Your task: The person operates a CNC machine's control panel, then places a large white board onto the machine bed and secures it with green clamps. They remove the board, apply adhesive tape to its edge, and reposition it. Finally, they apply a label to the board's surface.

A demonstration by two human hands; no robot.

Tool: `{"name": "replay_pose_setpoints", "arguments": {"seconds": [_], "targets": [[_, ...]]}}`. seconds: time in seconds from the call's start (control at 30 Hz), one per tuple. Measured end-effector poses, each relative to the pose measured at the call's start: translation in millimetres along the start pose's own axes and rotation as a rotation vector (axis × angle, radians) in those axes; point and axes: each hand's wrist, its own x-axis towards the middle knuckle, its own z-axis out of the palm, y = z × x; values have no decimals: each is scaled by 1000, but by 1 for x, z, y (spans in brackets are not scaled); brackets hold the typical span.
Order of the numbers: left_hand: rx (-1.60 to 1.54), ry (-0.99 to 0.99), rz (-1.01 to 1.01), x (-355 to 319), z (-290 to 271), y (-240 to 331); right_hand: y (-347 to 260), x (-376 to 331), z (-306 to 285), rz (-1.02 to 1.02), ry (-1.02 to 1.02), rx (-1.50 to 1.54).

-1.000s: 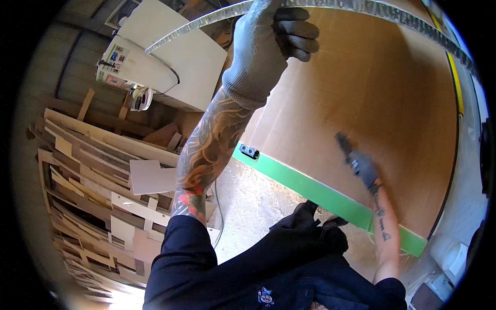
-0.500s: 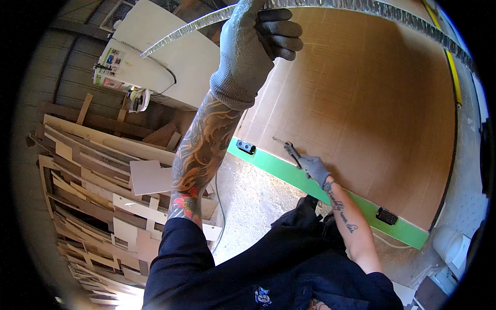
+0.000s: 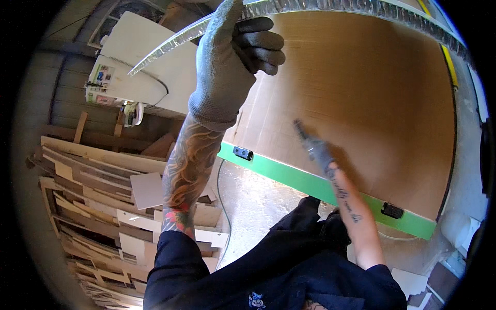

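Raised at the top, my left hand [image 3: 227, 62] in a grey glove is closed on the near edge of a panel [image 3: 330, 6] with a silvery honeycomb core. The panel is seen nearly edge-on, and its edge bows across the view. Lower and to the right, my right hand [image 3: 321, 153], also gloved, is closed round a dark hand tool [image 3: 300, 129], blurred by motion. The tool is above the brown cardboard-covered work surface [image 3: 372, 103]. A green strip with black fittings [image 3: 279, 173] runs along that surface's near edge, under my right forearm.
Many wood and board offcuts [image 3: 103, 217] are stacked at the left. Beyond them stands a white board or cabinet [image 3: 150, 62] with a dark cable across it. A hose [image 3: 222, 206] lies on the dusty floor. White containers [image 3: 460, 232] stand at the right.
My left hand and the held panel edge have shifted left and slightly down in view. My right hand has moved with the tool, which now points further up and forward.
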Motion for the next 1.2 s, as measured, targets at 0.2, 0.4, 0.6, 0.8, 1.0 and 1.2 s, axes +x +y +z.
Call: {"name": "replay_pose_setpoints", "arguments": {"seconds": [0.2,0.4,0.6,0.8,1.0,1.2], "targets": [[60,118,-12,-12,3,2,-19,-79,-220,-19,622,368],[-47,13,50,8,3,5,41,-161,-155,-426,269,-599],[14,124,3,1,15,7,42,-209,-176,-46,409,-691],[-15,196,20,-3,25,4,37,-230,-281,20,1045,-375],[-11,108,-4,2,21,3,8,-150,-296,-23,801,-755],[-7,283,-18,-2,32,8,-54,-23,-326,-159,825,-430]]}}
